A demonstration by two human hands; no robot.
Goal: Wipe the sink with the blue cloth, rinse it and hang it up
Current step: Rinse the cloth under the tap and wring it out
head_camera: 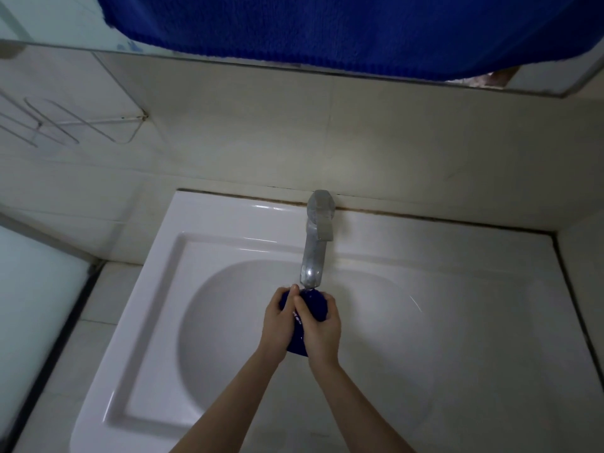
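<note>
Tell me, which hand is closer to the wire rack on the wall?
Left. The left hand is below and right of the wire rack; the right hand is even farther right, across the blue cloth both hold.

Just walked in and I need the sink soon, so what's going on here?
A person grips a bunched blue cloth with the left hand and right hand, right under the spout of the tap, over the basin of the sink. It looks like the rinsing step, though flowing water is hard to make out. The cloth is not yet hung up. A larger blue towel hangs above.
</note>
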